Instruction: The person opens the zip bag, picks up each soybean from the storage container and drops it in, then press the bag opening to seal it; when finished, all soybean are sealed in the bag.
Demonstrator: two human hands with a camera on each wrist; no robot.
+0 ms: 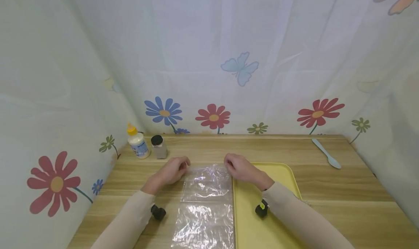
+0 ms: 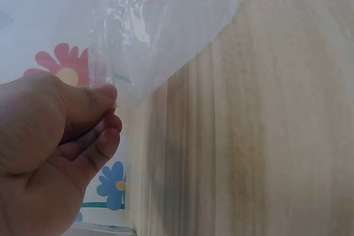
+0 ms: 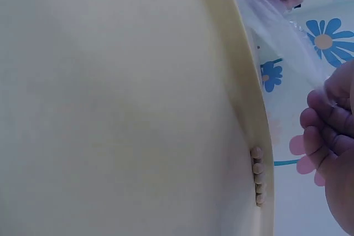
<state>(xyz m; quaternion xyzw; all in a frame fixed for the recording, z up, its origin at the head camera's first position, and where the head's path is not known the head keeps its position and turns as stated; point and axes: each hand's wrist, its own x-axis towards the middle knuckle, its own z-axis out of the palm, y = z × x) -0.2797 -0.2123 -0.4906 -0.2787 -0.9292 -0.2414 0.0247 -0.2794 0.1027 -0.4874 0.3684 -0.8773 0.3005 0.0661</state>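
Observation:
A clear plastic bag (image 1: 206,209) stretches between both hands, its far edge raised off the wooden table. My left hand (image 1: 173,169) pinches the far left corner between thumb and curled fingers; the left wrist view shows the film (image 2: 138,37) running from that pinch. At the far right corner, my right hand (image 1: 241,168) pinches the bag too. In the right wrist view, the film (image 3: 287,42) spans from the right hand (image 3: 334,131) to the left hand. The right forearm passes over a yellow tray (image 1: 258,225), and the bag lies along the tray's left edge.
On the far left of the table (image 1: 327,190) stand a white bottle (image 1: 139,147) with a yellow nozzle cap and a small black-lidded jar (image 1: 159,149). A pale blue spoon (image 1: 326,154) lies at the far right. A flower-printed curtain (image 1: 209,59) hangs behind and on both sides.

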